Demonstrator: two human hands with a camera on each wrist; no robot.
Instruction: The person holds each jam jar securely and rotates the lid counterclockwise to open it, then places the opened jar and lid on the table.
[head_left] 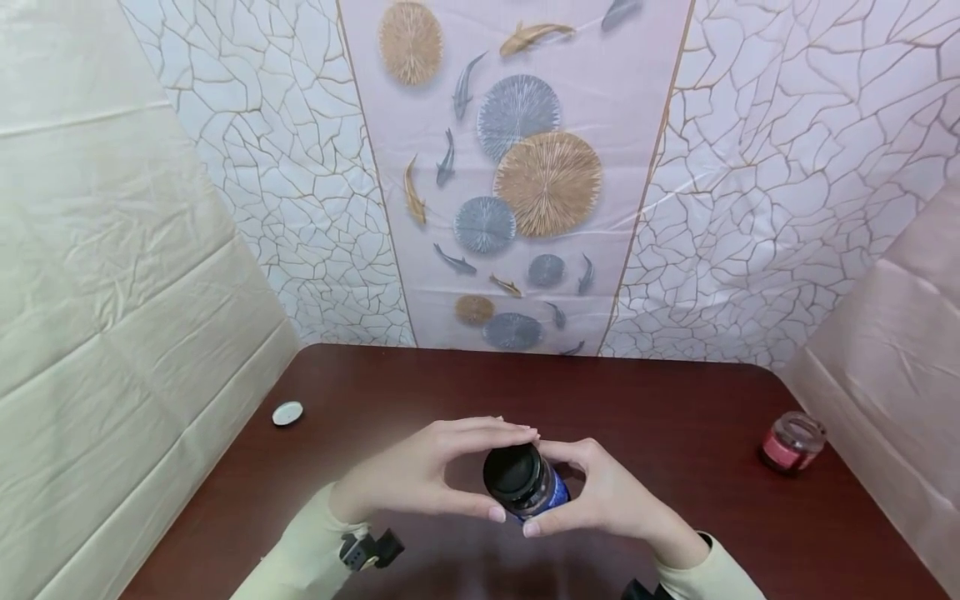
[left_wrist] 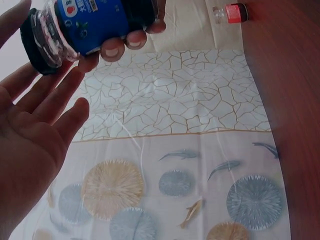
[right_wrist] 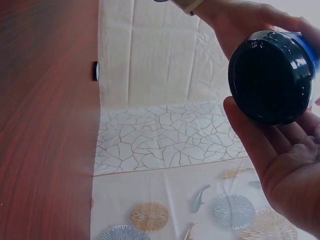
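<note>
A glass jar with a blue label is held tilted between both hands, its black lid toward the left. My right hand grips the jar's body, thumb on the near side and fingers on the far side. My left hand spans the lid, with long fingers along its far edge and the thumb at its near edge; a gap shows between palm and lid. The left wrist view shows the blue label and right fingertips along it. In the right wrist view, the jar's dark round end faces the camera.
On the right of the dark red table stands a glass jar with a red label, its top uncovered. A loose lid lies at the far left, white face up. Patterned cloth hangs behind the table's back edge.
</note>
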